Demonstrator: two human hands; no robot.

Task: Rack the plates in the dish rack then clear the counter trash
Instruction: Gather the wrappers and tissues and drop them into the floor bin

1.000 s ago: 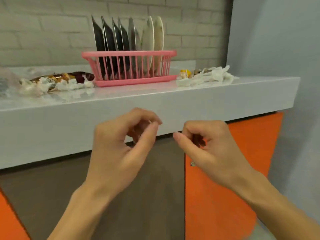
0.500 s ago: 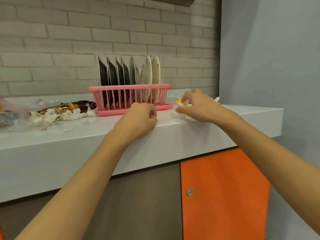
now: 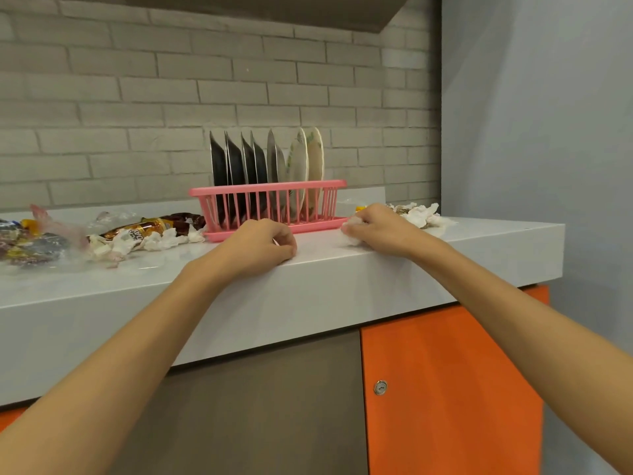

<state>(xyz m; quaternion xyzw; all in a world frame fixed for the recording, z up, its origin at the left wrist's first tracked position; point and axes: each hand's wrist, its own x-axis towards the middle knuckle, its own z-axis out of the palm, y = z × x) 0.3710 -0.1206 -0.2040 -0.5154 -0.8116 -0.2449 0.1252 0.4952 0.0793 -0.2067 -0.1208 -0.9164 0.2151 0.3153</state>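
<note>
At mid-frame the plates [image 3: 236,166] stand upright in the pink rack [image 3: 267,192] on the table [image 3: 486,236]. Right of it the right hand [image 3: 380,228] grips a crumpled tissue [image 3: 352,232]; the left hand [image 3: 258,246] rests curled, contents unclear.

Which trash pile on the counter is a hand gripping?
The tissue pile right of the dish rack: the right hand grips its near edge. The wrapper pile left of the rack lies untouched.

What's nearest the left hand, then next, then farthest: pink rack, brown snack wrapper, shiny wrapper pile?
1. Pink rack, just behind the left hand.
2. Brown snack wrapper, left of the rack.
3. Shiny wrapper pile, far left.
</note>
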